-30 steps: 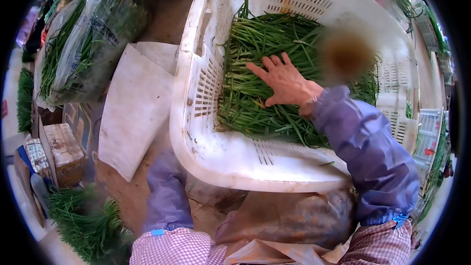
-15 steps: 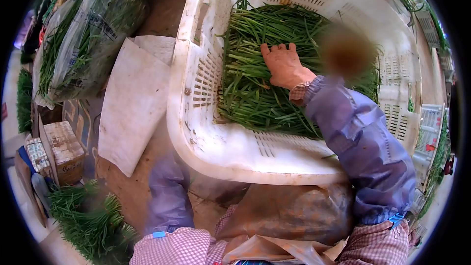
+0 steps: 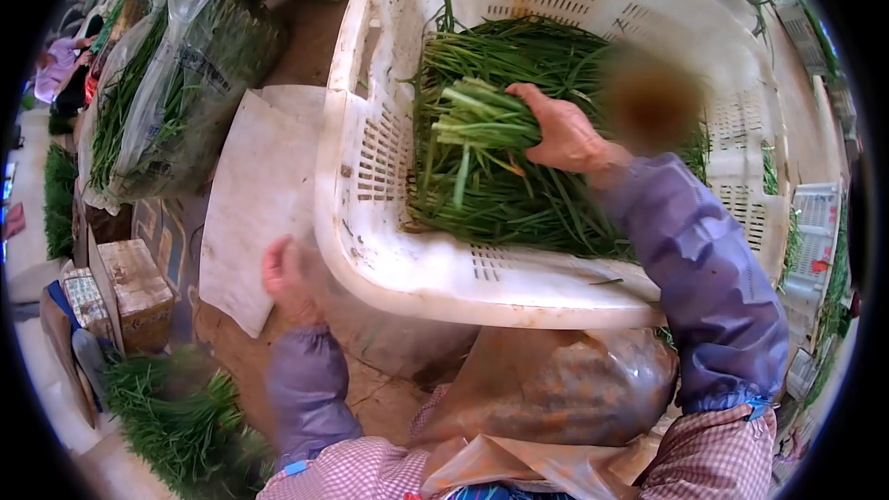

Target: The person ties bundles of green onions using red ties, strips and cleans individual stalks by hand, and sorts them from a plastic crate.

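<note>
My right hand (image 3: 567, 136) is wrapped round a bunch of long green chives (image 3: 482, 116), its pale cut ends pointing left. The bunch is lifted a little from the loose chives (image 3: 519, 208) that lie in a large white plastic basket (image 3: 444, 292) with slotted walls. My left hand (image 3: 289, 278) is outside the basket, just left of its near corner and in front of a pale sheet (image 3: 255, 194). Motion blurs that hand, so I cannot tell how its fingers are set or whether it holds anything.
Clear plastic bags of greens (image 3: 190, 83) stand at the upper left. A worn cardboard box (image 3: 134, 287) and a heap of greens (image 3: 181, 421) are at the lower left. A stained brown apron (image 3: 556, 389) covers my lap. More white crates (image 3: 815, 231) line the right.
My right hand has gone from lying on the chives to gripping a bunch of them, raised slightly. My left hand has come into view beside the basket.
</note>
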Demonstrator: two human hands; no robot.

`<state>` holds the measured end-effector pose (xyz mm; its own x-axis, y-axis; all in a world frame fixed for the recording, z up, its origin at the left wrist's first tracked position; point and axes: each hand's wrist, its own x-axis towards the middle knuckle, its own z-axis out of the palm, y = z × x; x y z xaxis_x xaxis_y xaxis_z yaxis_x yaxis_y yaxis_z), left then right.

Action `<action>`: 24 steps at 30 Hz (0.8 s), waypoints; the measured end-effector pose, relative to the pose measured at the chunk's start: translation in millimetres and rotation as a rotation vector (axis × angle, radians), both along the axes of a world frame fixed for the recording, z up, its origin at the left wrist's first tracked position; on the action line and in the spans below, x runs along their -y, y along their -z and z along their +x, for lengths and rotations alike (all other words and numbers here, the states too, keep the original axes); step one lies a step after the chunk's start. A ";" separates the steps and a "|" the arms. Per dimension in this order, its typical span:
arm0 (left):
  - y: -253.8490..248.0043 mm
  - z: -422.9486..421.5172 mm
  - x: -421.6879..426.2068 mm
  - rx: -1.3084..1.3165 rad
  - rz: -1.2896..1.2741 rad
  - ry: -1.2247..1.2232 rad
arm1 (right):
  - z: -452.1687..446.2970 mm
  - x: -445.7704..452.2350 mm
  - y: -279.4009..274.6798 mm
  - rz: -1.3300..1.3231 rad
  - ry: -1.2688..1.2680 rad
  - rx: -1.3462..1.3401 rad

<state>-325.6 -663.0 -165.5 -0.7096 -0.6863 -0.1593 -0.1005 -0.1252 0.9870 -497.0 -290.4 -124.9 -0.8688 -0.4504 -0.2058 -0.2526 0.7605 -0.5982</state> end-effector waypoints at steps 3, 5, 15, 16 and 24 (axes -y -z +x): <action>-72.9 -8.7 -13.6 -0.317 -0.311 0.251 | 8.7 -37.5 -29.8 -0.273 0.100 -0.087; -123.3 -23.2 -41.7 -0.460 -0.543 0.458 | 20.7 -60.0 -58.7 -0.309 0.173 -0.143; -114.8 -171.5 -249.3 -0.105 -0.940 1.644 | 65.2 -125.7 -74.7 -0.592 0.303 -0.173; -104.3 -176.4 -273.2 -0.154 -0.900 1.647 | 67.2 -129.0 -70.9 -0.618 0.294 -0.175; -89.5 -160.3 -358.6 -0.175 0.200 1.710 | 89.5 -158.5 -85.5 0.233 0.169 -0.237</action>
